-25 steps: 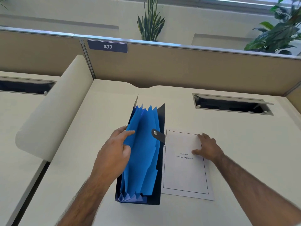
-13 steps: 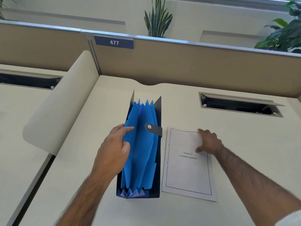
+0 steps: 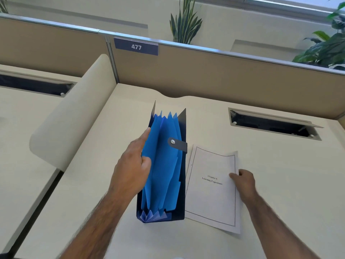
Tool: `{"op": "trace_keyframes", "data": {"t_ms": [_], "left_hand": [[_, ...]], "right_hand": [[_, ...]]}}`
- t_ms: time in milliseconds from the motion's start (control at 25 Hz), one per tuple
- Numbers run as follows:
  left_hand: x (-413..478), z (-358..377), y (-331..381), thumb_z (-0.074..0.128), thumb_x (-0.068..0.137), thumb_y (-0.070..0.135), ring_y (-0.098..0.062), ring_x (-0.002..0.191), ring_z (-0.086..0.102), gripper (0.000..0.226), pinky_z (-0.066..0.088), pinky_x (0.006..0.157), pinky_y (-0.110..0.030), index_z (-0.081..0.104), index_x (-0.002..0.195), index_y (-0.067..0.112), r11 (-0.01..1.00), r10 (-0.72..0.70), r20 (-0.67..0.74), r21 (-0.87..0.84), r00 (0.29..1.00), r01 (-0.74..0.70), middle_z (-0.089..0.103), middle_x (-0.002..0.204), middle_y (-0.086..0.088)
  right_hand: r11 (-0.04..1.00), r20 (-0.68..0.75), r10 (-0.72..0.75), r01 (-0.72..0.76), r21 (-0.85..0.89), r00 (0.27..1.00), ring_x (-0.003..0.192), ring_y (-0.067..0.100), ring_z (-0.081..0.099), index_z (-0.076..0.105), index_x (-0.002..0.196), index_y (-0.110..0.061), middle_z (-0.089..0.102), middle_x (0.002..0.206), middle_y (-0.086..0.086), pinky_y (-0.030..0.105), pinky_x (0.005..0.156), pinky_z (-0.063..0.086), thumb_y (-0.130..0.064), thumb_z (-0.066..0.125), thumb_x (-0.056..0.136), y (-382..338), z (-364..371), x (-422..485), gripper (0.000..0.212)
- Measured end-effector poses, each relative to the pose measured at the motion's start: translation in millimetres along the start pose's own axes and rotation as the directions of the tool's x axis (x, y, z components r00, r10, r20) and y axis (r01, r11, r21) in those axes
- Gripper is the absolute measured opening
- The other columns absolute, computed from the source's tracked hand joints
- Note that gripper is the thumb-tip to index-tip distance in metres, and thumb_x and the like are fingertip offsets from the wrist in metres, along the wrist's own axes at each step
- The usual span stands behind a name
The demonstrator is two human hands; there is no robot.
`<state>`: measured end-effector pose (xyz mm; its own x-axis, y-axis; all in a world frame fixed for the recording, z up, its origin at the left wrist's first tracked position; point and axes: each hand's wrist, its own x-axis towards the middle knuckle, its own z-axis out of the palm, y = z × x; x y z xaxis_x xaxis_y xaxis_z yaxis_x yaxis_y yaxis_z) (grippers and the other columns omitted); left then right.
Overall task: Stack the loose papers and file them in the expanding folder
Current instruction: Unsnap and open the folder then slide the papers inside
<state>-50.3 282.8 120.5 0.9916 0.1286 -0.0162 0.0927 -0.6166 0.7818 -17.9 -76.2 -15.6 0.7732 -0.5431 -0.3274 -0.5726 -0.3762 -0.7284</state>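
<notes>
Paper pinched right, folder perhaps touched left

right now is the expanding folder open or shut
Open. The expanding folder stands with its blue pockets fanned apart, and its snap strap hangs loose over them. The left hand is at the pockets.

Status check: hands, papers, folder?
Left hand spreading expanding folder pockets. Right hand gripping paper stack edge, not yet filed. Nothing in the way.
</notes>
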Motion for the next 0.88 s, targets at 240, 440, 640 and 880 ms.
{"op": "trace_keyframes", "data": {"t_ms": [240,440,640,880], "left_hand": [[-0.5,0.5,-2.5,0.045,0.095,0.006,-0.014,0.066,0.062,0.072,0.051,0.059,-0.024,0.031,0.156,0.041,0.995,-0.034,-0.002,-0.089,0.999,0.034,0.058,0.139,0.012],[-3.3,1.1,2.3,0.046,0.098,0.007,-0.017,0.079,0.067,0.068,0.054,0.060,-0.024,0.030,0.158,0.034,0.992,-0.051,-0.001,-0.117,0.999,0.051,0.055,0.145,0.012],[-3.5,1.7,4.6,0.047,0.098,0.008,-0.014,0.084,0.067,0.067,0.053,0.064,-0.025,0.029,0.158,0.032,0.990,-0.055,0.005,-0.126,0.998,0.056,0.051,0.151,0.011],[-4.1,2.3,3.4,0.045,0.096,0.012,-0.010,0.083,0.064,0.066,0.058,0.075,-0.035,0.030,0.157,0.034,0.991,-0.063,-0.011,-0.120,0.998,0.062,0.050,0.152,0.012]], "right_hand": [[0.958,-0.180,-0.284,0.283,-0.031,0.942,0.063,0.033,0.055,0.060,0.074,0.001,0.062,0.069,0.020,0.038,0.058,0.043,-0.011,0.061,0.090,-79.9,-59.0,-32.4,0.020],[0.840,-0.381,-0.507,0.543,-0.014,0.774,0.072,0.035,0.067,0.069,0.088,-0.009,0.073,0.084,0.018,0.051,0.069,0.058,-0.033,0.062,0.084,-199.4,-135.7,-79.8,0.025],[0.772,-0.305,-0.573,0.626,0.111,0.761,0.073,0.013,0.069,0.069,0.072,-0.051,0.073,0.076,-0.014,0.044,0.076,0.062,-0.043,0.060,0.081,-262.6,-144.5,-143.5,0.015],[0.720,-0.135,-0.693,0.671,-0.175,0.708,0.074,0.039,0.065,0.065,0.084,0.002,0.070,0.078,0.020,0.043,0.063,0.053,-0.019,0.062,0.088,-277.0,-83.4,-160.7,0.022]]}}
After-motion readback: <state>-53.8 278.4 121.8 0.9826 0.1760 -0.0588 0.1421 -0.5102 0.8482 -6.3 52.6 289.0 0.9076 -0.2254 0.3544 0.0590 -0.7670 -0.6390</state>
